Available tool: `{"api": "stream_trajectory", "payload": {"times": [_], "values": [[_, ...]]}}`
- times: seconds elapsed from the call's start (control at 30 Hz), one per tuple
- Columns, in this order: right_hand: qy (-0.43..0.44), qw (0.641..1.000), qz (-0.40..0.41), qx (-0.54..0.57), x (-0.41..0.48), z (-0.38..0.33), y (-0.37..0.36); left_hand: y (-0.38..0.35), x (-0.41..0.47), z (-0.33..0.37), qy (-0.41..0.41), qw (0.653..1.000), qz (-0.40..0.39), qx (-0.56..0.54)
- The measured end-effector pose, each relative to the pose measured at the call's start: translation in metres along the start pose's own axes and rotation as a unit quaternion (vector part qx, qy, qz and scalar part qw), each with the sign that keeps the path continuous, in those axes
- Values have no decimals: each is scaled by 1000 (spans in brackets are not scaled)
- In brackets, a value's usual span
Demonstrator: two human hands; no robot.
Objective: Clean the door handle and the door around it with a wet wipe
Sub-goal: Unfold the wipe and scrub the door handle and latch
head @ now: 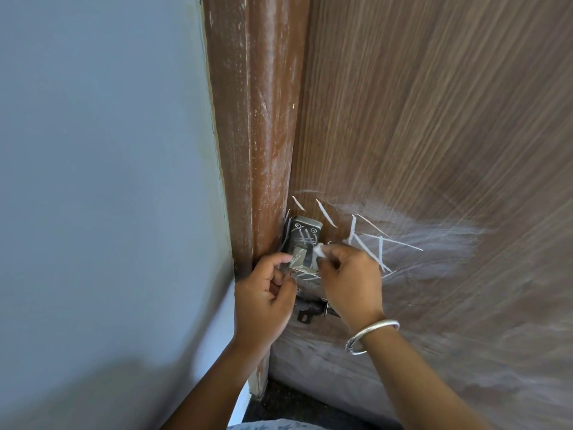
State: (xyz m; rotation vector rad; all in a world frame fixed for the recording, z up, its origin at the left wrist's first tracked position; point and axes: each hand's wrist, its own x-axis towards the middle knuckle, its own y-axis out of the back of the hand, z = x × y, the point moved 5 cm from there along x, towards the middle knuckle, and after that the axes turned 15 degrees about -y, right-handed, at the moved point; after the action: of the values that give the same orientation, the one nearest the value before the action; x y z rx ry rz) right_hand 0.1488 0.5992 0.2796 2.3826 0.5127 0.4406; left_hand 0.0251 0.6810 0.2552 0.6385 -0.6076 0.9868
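At the left edge of the wood-grain door (434, 119), beside the brown frame (254, 119), sits the metal door handle (305, 243), its plate crossed with white streaks. A small bunched wet wipe (318, 251) touches the handle's right side, pinched between the closed fingertips of the right hand (350, 280). The left hand (263, 299) curls loosely just left of the handle, thumb tip against its lower part, gripping nothing I can make out. White scratch marks (372, 240) fan out right of the handle. Below it is a dark latch (310, 308). A silver bangle (370, 335) circles the right wrist.
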Motion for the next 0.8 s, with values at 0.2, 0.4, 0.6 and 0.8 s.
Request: {"api": "stream_trajectory", "payload": {"times": [0.2,0.4,0.6,0.8], "values": [[-75,989,-110,67,9,14,-6,2,-3,-1,-3,1000,2,1],[-34,967,-122,223,5,16,1,3,-5,-4,9,1000,1,0],[80,974,-6,211,1,21,23,3,-6,-5,7,1000,0,-9],[38,948,34,315,-16,67,22,4,-6,-7,8,1000,2,-3]]}}
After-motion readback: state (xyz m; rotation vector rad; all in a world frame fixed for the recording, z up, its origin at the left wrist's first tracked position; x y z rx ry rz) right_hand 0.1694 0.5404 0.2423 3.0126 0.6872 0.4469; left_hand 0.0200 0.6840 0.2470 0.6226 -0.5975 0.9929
